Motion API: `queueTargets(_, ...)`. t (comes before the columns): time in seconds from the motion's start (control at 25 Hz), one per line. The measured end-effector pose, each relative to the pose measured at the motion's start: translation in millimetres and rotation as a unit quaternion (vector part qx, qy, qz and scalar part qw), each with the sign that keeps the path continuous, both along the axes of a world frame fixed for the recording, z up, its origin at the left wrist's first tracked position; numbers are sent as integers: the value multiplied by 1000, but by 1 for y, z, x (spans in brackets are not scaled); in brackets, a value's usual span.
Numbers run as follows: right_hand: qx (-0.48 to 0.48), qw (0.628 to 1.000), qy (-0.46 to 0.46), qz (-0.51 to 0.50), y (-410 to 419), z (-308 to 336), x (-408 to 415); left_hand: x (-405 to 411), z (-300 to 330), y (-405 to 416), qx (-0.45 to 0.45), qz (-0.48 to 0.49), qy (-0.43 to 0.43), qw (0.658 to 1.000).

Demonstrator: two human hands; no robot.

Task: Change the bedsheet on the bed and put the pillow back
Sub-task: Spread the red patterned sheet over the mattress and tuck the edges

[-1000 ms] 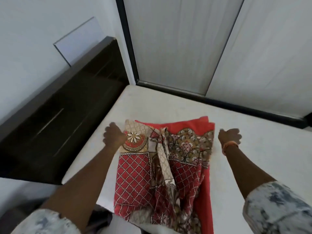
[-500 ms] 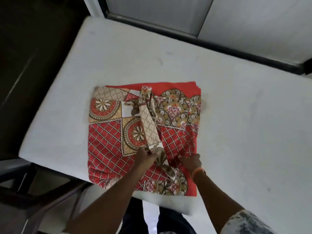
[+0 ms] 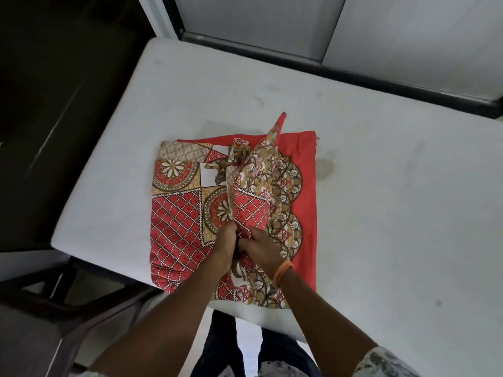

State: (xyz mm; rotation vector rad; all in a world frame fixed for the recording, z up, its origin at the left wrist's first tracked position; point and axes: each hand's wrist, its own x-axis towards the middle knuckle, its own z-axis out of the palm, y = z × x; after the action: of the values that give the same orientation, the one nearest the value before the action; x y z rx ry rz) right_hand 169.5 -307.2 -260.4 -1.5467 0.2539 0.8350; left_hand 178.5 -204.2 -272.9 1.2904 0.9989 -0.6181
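1. Standing at the near edge of the bed, you have both bare forearms reaching over it, dark trousers (image 3: 223, 346) below and a patterned pale sleeve (image 3: 381, 363) on your right arm.
2. Your left hand (image 3: 226, 246) is clenched on a gathered fold at the middle of the folded red patterned cotton bedsheet (image 3: 177, 227).
3. Your right hand (image 3: 261, 248), with an orange band (image 3: 283, 272) at the wrist, pinches the same fold, touching the left hand.
4. That bedsheet lies near the front edge of the bare white mattress (image 3: 381, 200), its lifted fold rising toward a peak at the far side.
5. Beyond, a dark headboard (image 3: 54, 104) stands at the left and pale sliding panels (image 3: 272, 20) run behind the mattress.
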Motion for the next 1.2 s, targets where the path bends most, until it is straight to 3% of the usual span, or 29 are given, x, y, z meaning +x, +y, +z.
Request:
queueTargets(0.12, 47, 998, -4, 51, 10, 11, -6, -1, 17, 28, -89, 44, 23, 995)
queueTargets(0.2, 73, 993, -26, 92, 16, 17, -17, 2, 20, 45, -73, -30, 55, 995)
queueTargets(0.28, 65, 996, -35, 44, 21, 21, -28, 2, 23, 47, 27, -96, 72, 992)
queueTargets(0.4, 60, 978, 50, -192, 19, 19, -36, 6, 34, 57, 216, -137, 10, 967)
queueTargets(0.48, -10, 965, 71, -252, 9, 5, -33, 14, 41, 86, 297, -159, -4, 941)
queueTargets(0.64, -86, 971, 135, -179, 6, -20, -22, 22, 34, 170, 405, -241, 30, 881)
queueTargets(0.76, -126, 974, 135, -133, 17, -36, -14, 50, 19, 271, 492, -198, 32, 847)
queueTargets(0.84, -184, 972, 107, -99, 31, -55, -5, 84, 11, 341, 596, -137, 82, 787)
queueTargets(0.92, -264, 959, 72, -67, 51, -75, 7, 104, 7, 360, 678, -143, 113, 712)
queueTargets(0.96, -294, 952, 61, -58, 60, -82, 13, 105, 7, 342, 679, -192, 84, 704)
queueTargets(1.08, -351, 934, 49, -49, 83, -103, 22, 71, -24, 242, 528, -347, -53, 773)
queueTargets(1.2, -425, 903, 30, -47, 81, -121, 21, 4, -78, 166, 428, -471, -125, 761)
